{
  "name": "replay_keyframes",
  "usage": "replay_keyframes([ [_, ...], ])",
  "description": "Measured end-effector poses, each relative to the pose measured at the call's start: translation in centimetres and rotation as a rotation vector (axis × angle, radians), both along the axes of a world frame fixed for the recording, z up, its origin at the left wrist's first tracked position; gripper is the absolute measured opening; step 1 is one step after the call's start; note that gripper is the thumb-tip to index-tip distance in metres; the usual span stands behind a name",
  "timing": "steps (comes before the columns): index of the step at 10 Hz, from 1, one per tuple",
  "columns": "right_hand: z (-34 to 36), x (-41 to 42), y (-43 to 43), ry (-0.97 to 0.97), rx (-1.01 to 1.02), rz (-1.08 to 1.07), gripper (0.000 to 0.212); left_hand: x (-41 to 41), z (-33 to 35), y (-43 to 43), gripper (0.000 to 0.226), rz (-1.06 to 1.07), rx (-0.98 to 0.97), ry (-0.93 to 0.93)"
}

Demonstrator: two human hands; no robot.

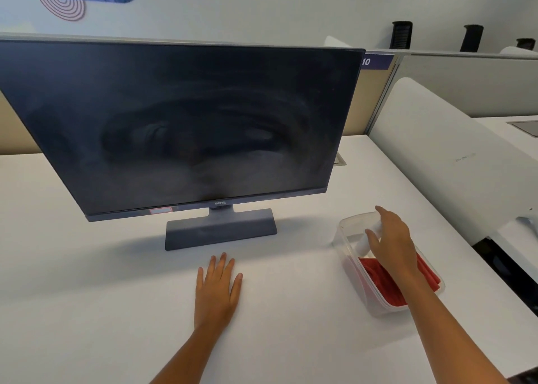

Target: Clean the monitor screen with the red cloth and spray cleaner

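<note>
The dark monitor (186, 121) stands on its grey base (221, 232) on the white desk, its screen smeared and dusty. To its right sits a clear plastic container (345, 229). Inside it lie a folded red cloth (378, 279) and a white spray bottle (363, 245). My right hand (393, 238) reaches into the container, thumb and fingers wrapped around the white bottle, which is still inside the box and mostly hidden by the hand. My left hand (218, 287) lies flat on the desk in front of the monitor base, fingers apart, holding nothing.
The white desk (87, 296) stretches left and toward me. A white curved divider (436, 150) borders it on the right, with another desk beyond. A partition wall stands behind the monitor.
</note>
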State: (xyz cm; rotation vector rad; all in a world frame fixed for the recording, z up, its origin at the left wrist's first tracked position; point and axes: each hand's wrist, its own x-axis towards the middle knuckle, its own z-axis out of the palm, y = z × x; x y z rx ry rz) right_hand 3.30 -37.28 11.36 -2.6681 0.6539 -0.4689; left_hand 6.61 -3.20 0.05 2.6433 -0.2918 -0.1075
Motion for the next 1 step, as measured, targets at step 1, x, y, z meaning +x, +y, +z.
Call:
replay_keyframes([
  [1, -0.45, -0.31, 1.05, -0.029, -0.116, -0.011, 0.059, 0.08, -0.44, -0.1, 0.107, -0.003, 0.016, 0.029],
])
